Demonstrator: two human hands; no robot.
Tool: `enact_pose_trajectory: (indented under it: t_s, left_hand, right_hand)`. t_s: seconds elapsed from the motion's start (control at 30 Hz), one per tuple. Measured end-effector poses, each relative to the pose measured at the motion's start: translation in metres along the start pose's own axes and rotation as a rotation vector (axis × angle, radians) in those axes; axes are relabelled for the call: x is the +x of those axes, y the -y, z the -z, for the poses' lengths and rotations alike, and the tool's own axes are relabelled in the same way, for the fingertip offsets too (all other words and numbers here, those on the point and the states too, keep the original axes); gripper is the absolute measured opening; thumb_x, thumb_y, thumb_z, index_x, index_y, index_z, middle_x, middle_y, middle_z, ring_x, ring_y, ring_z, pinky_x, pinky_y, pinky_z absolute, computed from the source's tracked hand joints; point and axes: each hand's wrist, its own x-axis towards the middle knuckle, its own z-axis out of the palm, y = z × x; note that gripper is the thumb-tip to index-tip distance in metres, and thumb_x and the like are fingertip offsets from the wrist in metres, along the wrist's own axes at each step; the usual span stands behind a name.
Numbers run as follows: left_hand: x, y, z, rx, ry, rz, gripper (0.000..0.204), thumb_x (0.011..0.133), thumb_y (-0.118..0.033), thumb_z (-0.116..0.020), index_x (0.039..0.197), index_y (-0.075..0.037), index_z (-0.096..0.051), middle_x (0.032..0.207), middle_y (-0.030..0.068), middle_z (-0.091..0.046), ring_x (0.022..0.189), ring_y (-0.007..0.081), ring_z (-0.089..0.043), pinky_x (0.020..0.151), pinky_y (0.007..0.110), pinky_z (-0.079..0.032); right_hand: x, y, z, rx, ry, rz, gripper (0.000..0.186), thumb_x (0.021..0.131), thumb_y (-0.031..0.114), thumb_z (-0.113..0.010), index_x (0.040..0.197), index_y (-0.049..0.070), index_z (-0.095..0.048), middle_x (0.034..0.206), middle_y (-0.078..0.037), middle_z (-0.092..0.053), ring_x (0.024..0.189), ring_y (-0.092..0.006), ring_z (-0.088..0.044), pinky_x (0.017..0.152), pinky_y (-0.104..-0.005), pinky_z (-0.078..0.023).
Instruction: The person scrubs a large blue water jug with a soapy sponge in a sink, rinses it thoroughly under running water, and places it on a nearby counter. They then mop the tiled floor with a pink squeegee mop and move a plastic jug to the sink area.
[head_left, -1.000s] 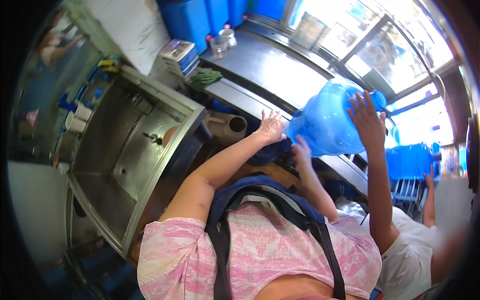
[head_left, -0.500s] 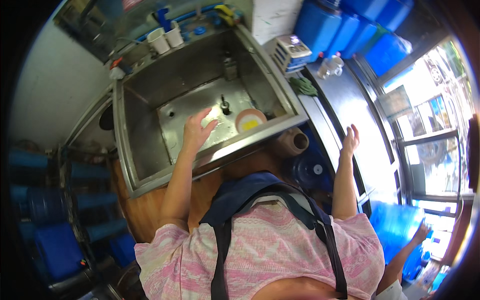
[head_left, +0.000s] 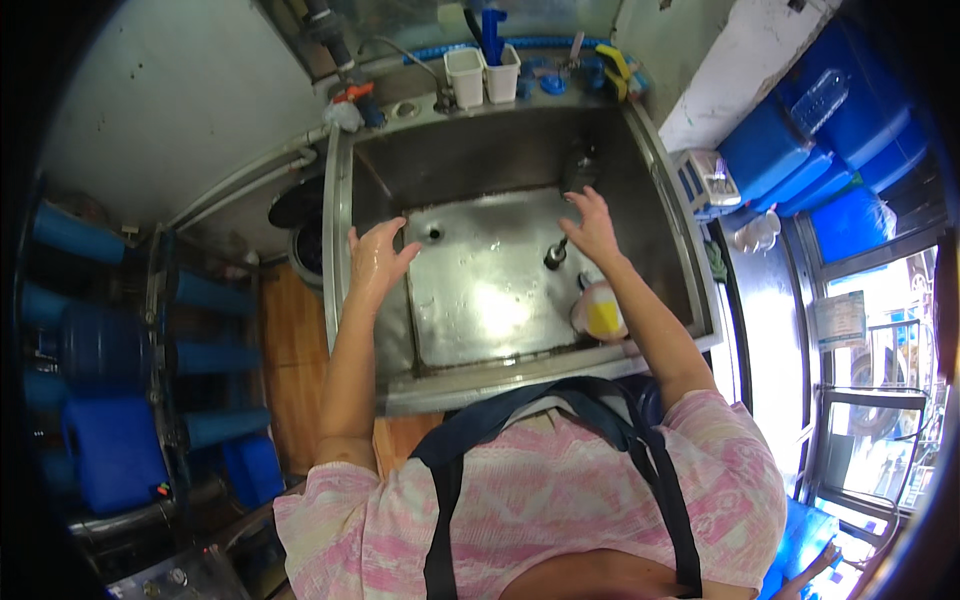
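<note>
A deep stainless steel sink (head_left: 470, 375) lies in front of me, its floor wet and shiny. Over its left side hovers my left hand (head_left: 380, 262), wet, fingers spread, holding nothing. My right hand (head_left: 592, 228), also empty with fingers apart, is above the right part of the basin. Just below that hand a small dark upright fitting (head_left: 555, 256) stands on the sink floor. Partly hidden by my right forearm is a round pale tub with a yellow patch (head_left: 603, 312). A dark bottle-like object (head_left: 580, 165) stands in the far right corner, beyond my right hand.
Two white holders (head_left: 465, 78) with a blue-handled tool stand on the back ledge. Right of the sink, a metal counter (head_left: 765, 310) carries a clear jug (head_left: 757, 232) and a small drawer unit (head_left: 706, 180). Blue jugs (head_left: 110, 450) fill racks at left. Another person's arm (head_left: 815, 572) shows lower right.
My right hand has come from over the counter to above the sink. My left hand has shifted toward the basin's left side. The view has turned, bringing the sink squarely in front.
</note>
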Motion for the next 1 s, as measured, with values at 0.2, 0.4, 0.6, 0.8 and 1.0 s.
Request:
enact_pose_trajectory:
  t_s: [0.2,0.4,0.6,0.8,1.0]
  left_hand:
    - [0.091,0.044,0.004,0.022,-0.007,0.03,0.055,0.076,-0.032,-0.082,0.123,-0.008,-0.067,0.137,0.0159,-0.059,0.119,0.0325,-0.06,0.114,0.062,-0.027]
    - [0.184,0.069,-0.005,0.117,-0.199,0.021,0.061,0.07,-0.026,-0.086,0.127,-0.012,-0.067,0.16,0.0292,-0.02,0.144,0.0479,-0.026,0.112,0.061,-0.031]
    - [0.25,0.102,-0.012,0.337,-0.136,0.088,0.058,0.072,-0.023,-0.082,0.127,-0.023,-0.068,0.16,0.0274,-0.017,0.145,0.0502,-0.022,0.104,0.067,-0.038]
    - [0.283,0.121,-0.029,0.185,-0.078,0.167,0.075,0.077,-0.04,-0.08,0.144,-0.021,-0.052,0.158,0.0303,-0.019,0.147,0.0495,-0.021,0.112,0.062,-0.034]
    - [0.296,0.125,-0.024,-0.013,-0.06,0.307,0.072,0.089,-0.037,-0.069,0.152,-0.013,-0.043,0.153,0.0203,-0.043,0.136,0.0361,-0.05,0.112,0.043,-0.04]
  right_hand:
    - [0.107,0.0,-0.031,-0.203,0.234,-0.081,0.082,0.078,0.026,-0.077,0.151,0.027,-0.04,0.158,-0.031,-0.024,0.144,-0.049,-0.028,0.114,-0.0537,-0.036]
    - [0.232,-0.024,-0.04,-0.452,0.294,-0.163,0.088,0.08,0.033,-0.077,0.155,0.031,-0.032,0.163,-0.024,-0.014,0.148,-0.0472,-0.021,0.11,-0.0595,-0.039]
    - [0.293,-0.062,-0.06,-0.58,0.378,-0.239,0.092,0.083,0.037,-0.076,0.158,0.028,-0.024,0.166,-0.024,-0.006,0.152,-0.047,-0.012,0.111,-0.0645,-0.034]
    - [0.277,-0.075,-0.076,-0.484,0.02,0.094,0.038,0.084,0.024,-0.073,0.114,0.007,-0.056,0.153,-0.029,-0.036,0.141,-0.0449,-0.038,0.106,-0.0535,-0.043]
    - [0.183,-0.011,-0.084,0.254,0.186,-0.012,0.028,0.079,0.019,-0.082,0.087,0.007,-0.058,0.081,-0.008,-0.063,0.069,-0.0228,-0.062,0.061,-0.0346,-0.051]
